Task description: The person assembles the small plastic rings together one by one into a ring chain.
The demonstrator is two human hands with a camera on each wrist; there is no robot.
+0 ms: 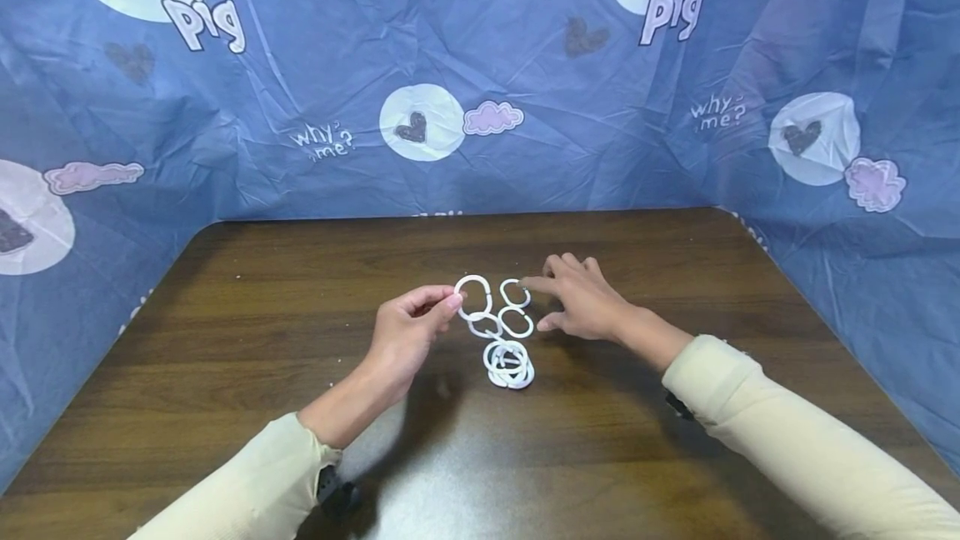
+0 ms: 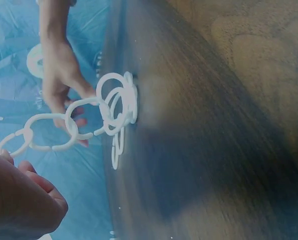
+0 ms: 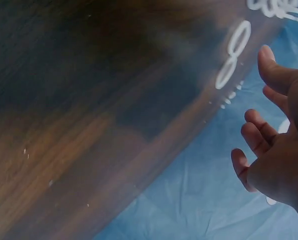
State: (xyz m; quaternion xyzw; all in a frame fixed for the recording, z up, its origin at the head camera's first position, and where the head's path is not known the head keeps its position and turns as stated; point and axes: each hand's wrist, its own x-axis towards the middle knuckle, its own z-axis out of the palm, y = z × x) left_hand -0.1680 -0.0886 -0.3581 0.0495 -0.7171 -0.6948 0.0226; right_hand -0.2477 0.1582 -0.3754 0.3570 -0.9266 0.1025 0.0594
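Note:
A chain of white plastic links (image 1: 489,298) rises at a slant from the table. My left hand (image 1: 405,336) pinches its end link between thumb and fingertips. The chain's lower end runs into a small heap of white links (image 1: 529,374) lying on the table. Beyond the heap, two more white C-shaped links (image 3: 240,37) lie flat, touching end to end; whether they are joined I cannot tell. Just right of these my right hand (image 1: 588,302) hovers with fingers spread and loosely bent, holding nothing. In the left wrist view the pinched link (image 2: 13,136) is partly hidden by fingers.
The links lie on a dark brown wooden table (image 1: 225,340) with rounded far corners. A blue printed cloth (image 1: 315,65) hangs behind and along both sides. Tiny white specks dot the tabletop.

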